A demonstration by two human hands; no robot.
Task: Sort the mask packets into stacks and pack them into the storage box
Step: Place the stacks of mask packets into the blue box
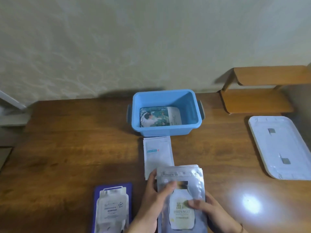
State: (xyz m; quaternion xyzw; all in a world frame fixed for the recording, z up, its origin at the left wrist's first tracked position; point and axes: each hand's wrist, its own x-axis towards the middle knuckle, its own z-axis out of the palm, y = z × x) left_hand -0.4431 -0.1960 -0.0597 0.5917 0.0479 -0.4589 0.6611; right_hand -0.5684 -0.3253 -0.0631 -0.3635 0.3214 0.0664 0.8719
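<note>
The fingers (165,186) of the left hand (154,193) curl over the top left of a silver packet stack (182,195), thumb behind its edge; the right hand (206,208) grips the stack's right side, thumb across the printed front. Both hold it just above the table (67,148). Behind it lie white packets (157,153), just before the blue storage box (165,113), which holds a picture-printed packet (159,116). A purple packet pile (111,207) lies left, a white tray (282,147) far right
</note>
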